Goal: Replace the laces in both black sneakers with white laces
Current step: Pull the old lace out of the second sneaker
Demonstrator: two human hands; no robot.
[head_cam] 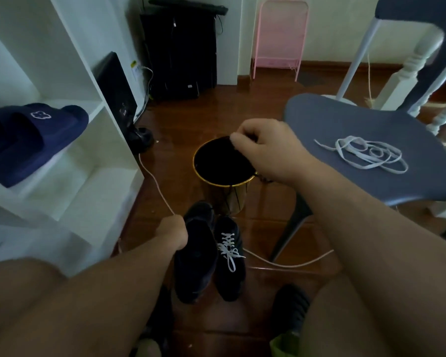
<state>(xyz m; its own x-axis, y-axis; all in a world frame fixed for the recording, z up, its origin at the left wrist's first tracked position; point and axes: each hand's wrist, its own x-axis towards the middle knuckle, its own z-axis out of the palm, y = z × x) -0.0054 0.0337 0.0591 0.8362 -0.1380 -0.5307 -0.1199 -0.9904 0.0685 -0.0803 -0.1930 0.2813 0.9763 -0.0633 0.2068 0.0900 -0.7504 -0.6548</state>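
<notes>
Wooden floor (263, 104), white shelf (70, 81)

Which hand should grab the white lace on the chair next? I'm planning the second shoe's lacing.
Probably the right hand, once it drops the black lace into the bin: it hovers beside the chair holding the loose white lace. The left hand is down at the unlaced sneaker.
</notes>
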